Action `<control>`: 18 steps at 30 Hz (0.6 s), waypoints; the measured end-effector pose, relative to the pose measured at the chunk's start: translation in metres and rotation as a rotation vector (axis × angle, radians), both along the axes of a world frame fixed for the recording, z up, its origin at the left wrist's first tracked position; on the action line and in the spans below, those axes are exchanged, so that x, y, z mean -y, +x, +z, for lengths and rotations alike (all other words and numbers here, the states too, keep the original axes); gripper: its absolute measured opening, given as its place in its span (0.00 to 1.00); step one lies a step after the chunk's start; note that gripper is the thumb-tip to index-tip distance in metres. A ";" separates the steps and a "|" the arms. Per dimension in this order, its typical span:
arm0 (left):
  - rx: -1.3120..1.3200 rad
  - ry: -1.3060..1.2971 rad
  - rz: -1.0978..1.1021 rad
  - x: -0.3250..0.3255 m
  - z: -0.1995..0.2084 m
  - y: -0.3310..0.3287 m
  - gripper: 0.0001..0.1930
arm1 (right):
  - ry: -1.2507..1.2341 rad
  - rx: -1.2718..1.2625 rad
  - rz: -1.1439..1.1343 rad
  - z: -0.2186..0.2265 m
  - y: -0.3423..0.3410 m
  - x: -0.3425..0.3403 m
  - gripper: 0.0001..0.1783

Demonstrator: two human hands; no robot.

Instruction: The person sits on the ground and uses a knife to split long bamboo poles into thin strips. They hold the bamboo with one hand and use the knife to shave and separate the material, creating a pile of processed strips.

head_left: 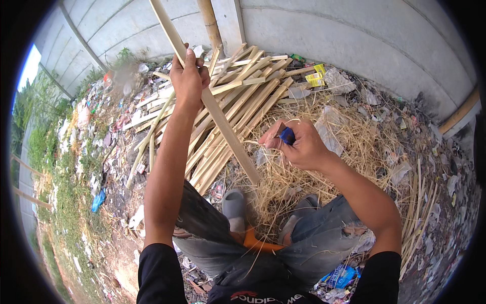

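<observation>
Between the two hands, a long pale strip slants from above the left hand, whose fingers are wrapped around it, down to a lower end nearer the body than the right hand and to its left. The right hand, well apart from the left, is closed around a blue-handled tool, to the right of the strip. Just beyond and between the hands lies a pile of similar strips, with thin shavings scattered around the right hand.

Gap between strip and right hand, slat pile blocking beyond, wall behind
</observation>
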State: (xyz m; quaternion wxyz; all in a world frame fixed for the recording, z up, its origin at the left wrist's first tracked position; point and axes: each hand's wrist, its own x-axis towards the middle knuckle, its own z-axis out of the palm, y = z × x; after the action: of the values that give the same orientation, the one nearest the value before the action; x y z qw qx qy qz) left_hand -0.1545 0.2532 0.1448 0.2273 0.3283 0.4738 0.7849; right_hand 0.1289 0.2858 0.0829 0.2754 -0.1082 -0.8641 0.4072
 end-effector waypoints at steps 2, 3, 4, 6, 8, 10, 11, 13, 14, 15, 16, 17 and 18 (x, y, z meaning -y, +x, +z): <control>0.030 0.063 0.069 0.002 0.004 -0.039 0.17 | -0.128 -0.164 0.063 0.007 0.010 -0.001 0.12; 0.058 0.087 0.076 0.010 0.007 -0.059 0.15 | -0.216 -0.174 0.066 0.014 0.019 -0.003 0.12; 0.079 0.084 0.114 0.013 0.010 -0.083 0.12 | -0.343 -0.227 0.057 0.020 0.034 -0.010 0.12; -0.016 0.058 0.252 0.031 0.005 -0.128 0.11 | -0.647 -0.401 0.042 0.026 0.065 -0.035 0.12; -0.144 -0.013 0.262 0.050 -0.007 -0.160 0.14 | -0.489 -0.377 -0.251 0.031 0.102 -0.065 0.19; -0.203 0.036 0.190 0.052 -0.011 -0.140 0.16 | -0.153 -0.141 -0.562 0.029 0.107 -0.074 0.27; -0.233 0.057 0.163 0.051 -0.010 -0.124 0.17 | 0.063 0.031 -0.705 0.024 0.102 -0.074 0.32; -0.217 0.009 0.041 0.033 -0.008 -0.059 0.19 | 0.127 0.102 -0.641 0.004 0.076 -0.056 0.44; -0.238 0.003 -0.044 0.027 -0.011 -0.031 0.18 | 0.013 0.235 -0.532 0.007 0.059 -0.043 0.43; -0.221 0.031 -0.155 0.024 -0.012 0.002 0.17 | -0.095 0.365 -0.423 0.013 0.042 -0.030 0.43; -0.241 0.034 -0.218 0.021 -0.014 0.034 0.17 | -0.081 0.214 -0.328 0.006 0.026 -0.017 0.39; -0.240 0.056 -0.284 0.018 -0.014 0.061 0.17 | -0.064 0.067 -0.237 -0.001 0.014 -0.004 0.35; -0.186 0.067 -0.312 0.019 -0.012 0.087 0.17 | -0.049 0.180 -0.160 0.007 0.005 0.007 0.32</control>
State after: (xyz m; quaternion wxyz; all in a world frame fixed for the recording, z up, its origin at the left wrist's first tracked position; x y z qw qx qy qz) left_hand -0.0680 0.2341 0.1325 0.2902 0.4765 0.4097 0.7217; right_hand 0.1335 0.2792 0.0900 0.2255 -0.2196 -0.8637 0.3936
